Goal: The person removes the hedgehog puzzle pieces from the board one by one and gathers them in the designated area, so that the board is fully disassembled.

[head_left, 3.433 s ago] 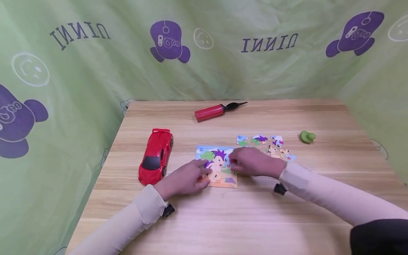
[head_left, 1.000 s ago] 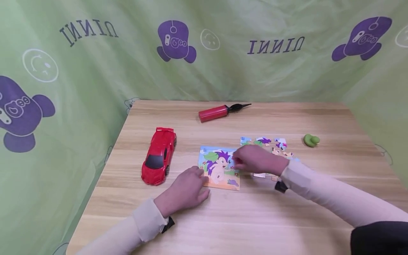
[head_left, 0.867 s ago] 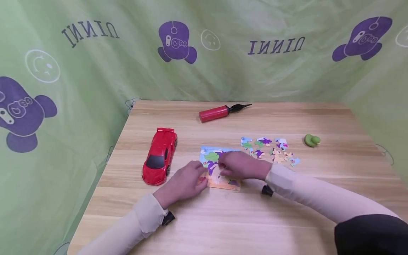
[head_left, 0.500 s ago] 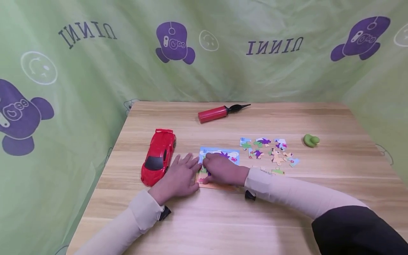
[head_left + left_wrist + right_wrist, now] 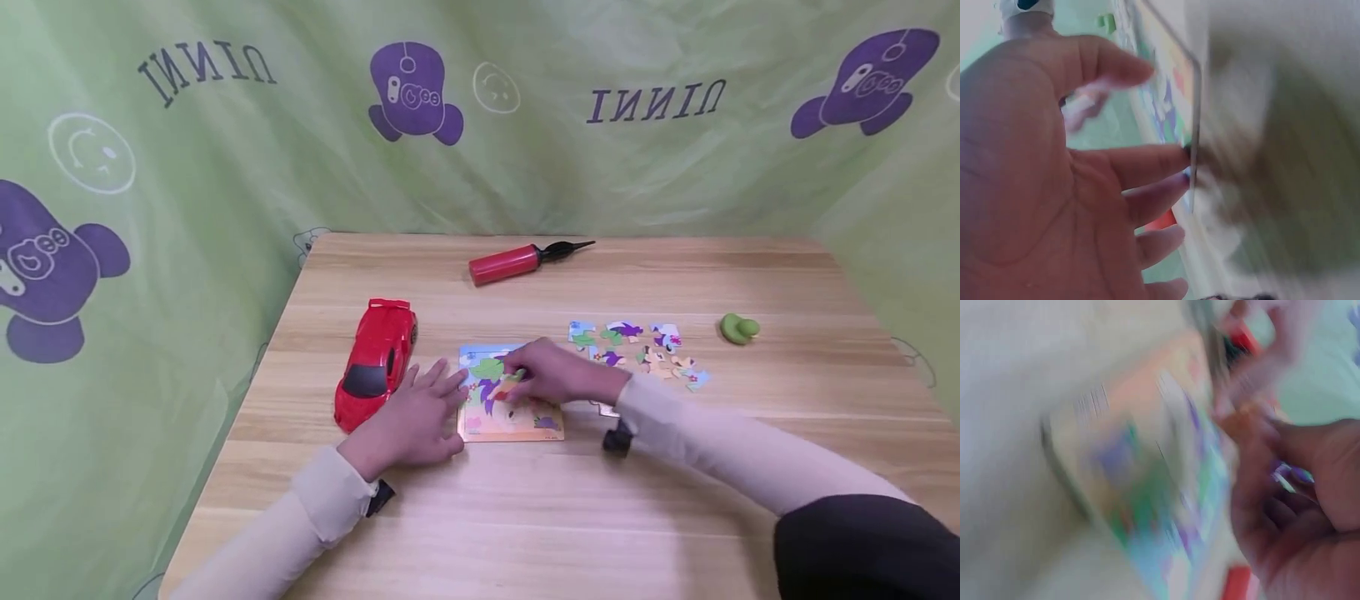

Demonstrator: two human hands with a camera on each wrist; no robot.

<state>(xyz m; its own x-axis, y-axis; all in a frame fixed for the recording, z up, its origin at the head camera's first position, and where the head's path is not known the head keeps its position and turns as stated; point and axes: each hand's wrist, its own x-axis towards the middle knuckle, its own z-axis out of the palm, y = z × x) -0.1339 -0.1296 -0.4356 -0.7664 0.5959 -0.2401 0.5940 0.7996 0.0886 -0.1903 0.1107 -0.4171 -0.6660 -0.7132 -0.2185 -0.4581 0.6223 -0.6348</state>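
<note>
A picture puzzle board with a purple-haired cartoon animal lies flat at the middle of the table. My right hand is over its upper right part and pinches a small puzzle piece, orange with some red and green, between thumb and fingers. In the blurred right wrist view the orange piece shows at the fingertips. My left hand lies beside the board's left edge with its fingers spread; in the left wrist view two fingertips touch the board's edge. The right hand hides part of the picture.
Several loose puzzle pieces lie right of the board. A red toy car stands left of my left hand. A red hand pump lies behind the board, and a green toy duck sits at the right. A green printed cloth hangs behind the table.
My right hand moved left from the loose pieces onto the board's left side, then back up and right with a piece in its fingers. My left hand shifted slightly left, fingers spreading.
</note>
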